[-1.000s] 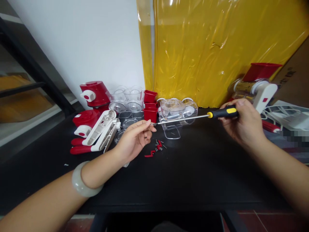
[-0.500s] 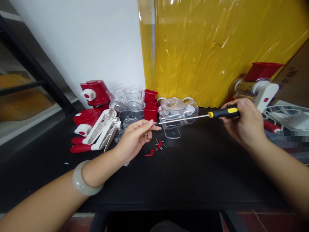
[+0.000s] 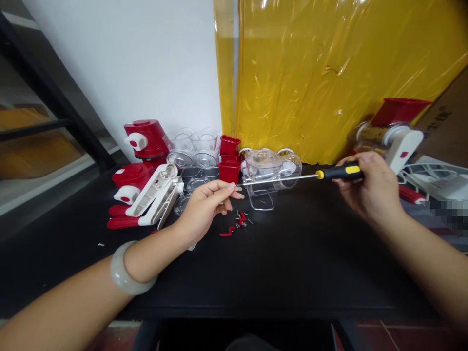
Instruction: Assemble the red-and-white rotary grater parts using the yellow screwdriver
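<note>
My right hand [image 3: 373, 187] is closed around the black and yellow handle of a screwdriver [image 3: 338, 171]. Its long metal shaft points left, nearly level, above the table. At the tip, the thumb and index finger of my left hand [image 3: 210, 207] are pinched together. Whatever small piece lies between them, or whether they hold the tip itself, is too small to make out. Below my left hand lie several small screws [image 3: 244, 222] and red hooked plastic pieces [image 3: 228, 232] on the black table [image 3: 285, 278]. Clear plastic housings [image 3: 268, 165] stand behind the shaft.
To the left are red bases with white knobs [image 3: 144, 139] and white crank handles with red grips [image 3: 146, 200]. Clear cups [image 3: 192, 146] and red hoppers [image 3: 229, 170] are stacked at the back. An assembled red and white unit [image 3: 404, 136] stands at the right, near white racks [image 3: 435, 178].
The view has shifted slightly. Both hands keep nearly the same pose, with the screwdriver tip still at my left fingertips.
</note>
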Action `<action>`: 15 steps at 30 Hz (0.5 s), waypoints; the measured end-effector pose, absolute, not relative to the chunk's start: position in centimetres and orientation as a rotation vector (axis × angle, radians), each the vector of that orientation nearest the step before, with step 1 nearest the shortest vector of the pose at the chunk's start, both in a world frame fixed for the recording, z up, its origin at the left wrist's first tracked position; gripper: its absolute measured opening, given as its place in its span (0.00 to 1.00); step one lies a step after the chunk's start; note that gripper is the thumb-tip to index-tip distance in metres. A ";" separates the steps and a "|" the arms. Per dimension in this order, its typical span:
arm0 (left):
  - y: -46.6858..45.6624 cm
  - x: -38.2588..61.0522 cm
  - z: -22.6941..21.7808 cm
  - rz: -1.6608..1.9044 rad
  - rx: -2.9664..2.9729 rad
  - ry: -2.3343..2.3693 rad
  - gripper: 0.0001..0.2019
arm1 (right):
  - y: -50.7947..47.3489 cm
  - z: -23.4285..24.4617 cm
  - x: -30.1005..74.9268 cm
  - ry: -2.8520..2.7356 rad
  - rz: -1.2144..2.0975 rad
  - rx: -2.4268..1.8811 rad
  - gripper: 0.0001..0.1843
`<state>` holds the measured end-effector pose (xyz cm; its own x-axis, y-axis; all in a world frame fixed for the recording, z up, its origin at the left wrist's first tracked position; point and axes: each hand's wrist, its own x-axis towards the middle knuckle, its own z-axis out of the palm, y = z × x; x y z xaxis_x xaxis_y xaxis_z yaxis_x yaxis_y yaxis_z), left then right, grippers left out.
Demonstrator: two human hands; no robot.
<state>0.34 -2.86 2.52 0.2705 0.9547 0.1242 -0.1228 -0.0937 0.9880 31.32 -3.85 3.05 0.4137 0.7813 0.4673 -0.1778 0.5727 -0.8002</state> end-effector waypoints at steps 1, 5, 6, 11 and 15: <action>-2.8 0.3 2.5 1.129 1.341 0.870 0.11 | -3.8 3.1 31.3 -0.960 0.680 -0.743 0.07; -2.7 0.3 2.5 1.131 1.397 0.867 0.10 | -3.8 3.1 31.2 -0.934 0.705 -0.772 0.05; -2.7 0.2 2.4 1.133 1.410 0.868 0.10 | -3.8 3.1 31.2 -0.937 0.710 -0.778 0.05; -2.5 0.1 2.2 1.138 1.443 0.882 0.10 | -3.7 2.8 31.8 -1.045 0.731 -0.773 0.07; -2.4 0.1 2.2 1.145 1.402 0.884 0.10 | -3.6 2.4 32.1 -1.132 0.723 -0.808 0.13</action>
